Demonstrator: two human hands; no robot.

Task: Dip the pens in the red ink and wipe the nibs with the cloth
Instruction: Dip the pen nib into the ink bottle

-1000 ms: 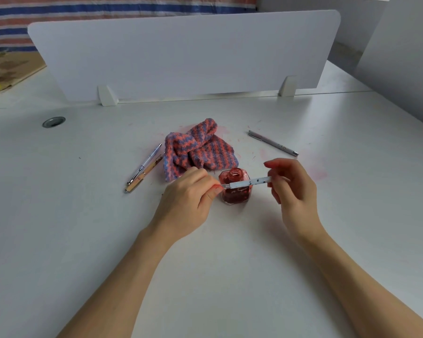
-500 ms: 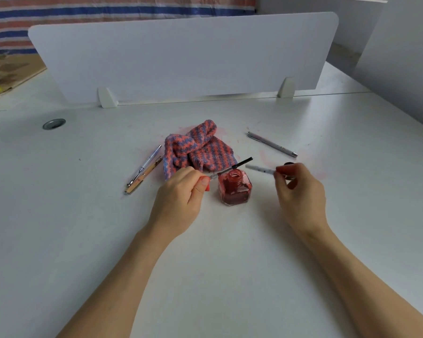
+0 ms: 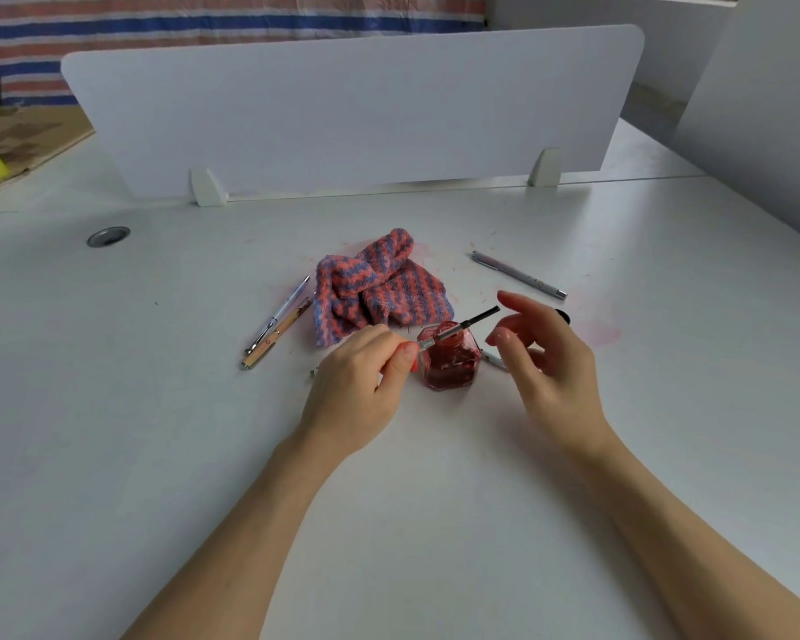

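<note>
Left hand (image 3: 356, 390) pinches thin black-tipped pen (image 3: 463, 327) over red ink bottle (image 3: 449, 364); right hand (image 3: 546, 362) relaxed, empty.

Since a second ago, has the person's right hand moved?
Yes. The right hand has let go of the pen and drawn back to the right of the red glass ink bottle, fingers now open, holding nothing.
</note>
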